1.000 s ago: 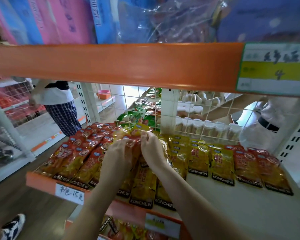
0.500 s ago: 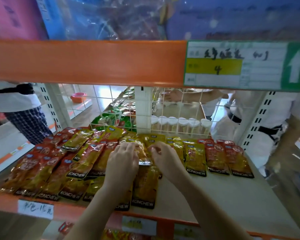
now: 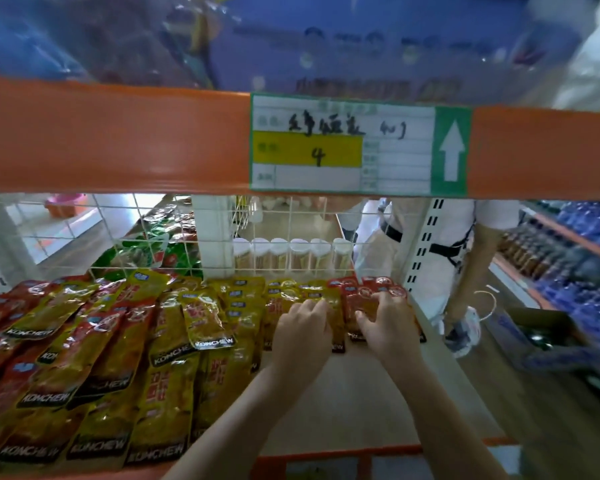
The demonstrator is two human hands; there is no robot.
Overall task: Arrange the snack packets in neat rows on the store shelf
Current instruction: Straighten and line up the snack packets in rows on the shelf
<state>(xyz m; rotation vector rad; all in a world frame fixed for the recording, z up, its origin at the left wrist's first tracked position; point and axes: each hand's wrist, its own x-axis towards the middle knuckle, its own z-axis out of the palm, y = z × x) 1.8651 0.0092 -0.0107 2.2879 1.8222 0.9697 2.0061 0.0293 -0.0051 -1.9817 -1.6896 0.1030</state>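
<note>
Both hands work at the back right of the shelf [image 3: 378, 403], where the last packets of the far row lie just in front of the wire grid at the rear. The left hand [image 3: 303, 332] rests palm down with bent fingers on a yellow packet [image 3: 329, 299]; whether that grip is actually pinching the film or only pressing it flat cannot be told from here. The right hand [image 3: 390, 327] lies just beside it over the red packets [image 3: 364, 299] at the row's right end, fingers curled over their upper part, and again a true pinch cannot be confirmed. The packets under both hands lie with their long axis running from the back edge toward the front edge, black printed bands nearest the front, so each hand reaches straight along a packet's length. The right hand is nearer the red ones by the right edge and the left nearer the yellow, and the seam between the two colours runs between the hands. Any squaring up would likely mean sliding them sideways toward or away from that seam. To the left, the snack packets [image 3: 118, 358] overlap at angles across the left half, one yellow one tilted atop its neighbours, so the rows there look unfinished, while the front right of the shelf shows bare board
</note>
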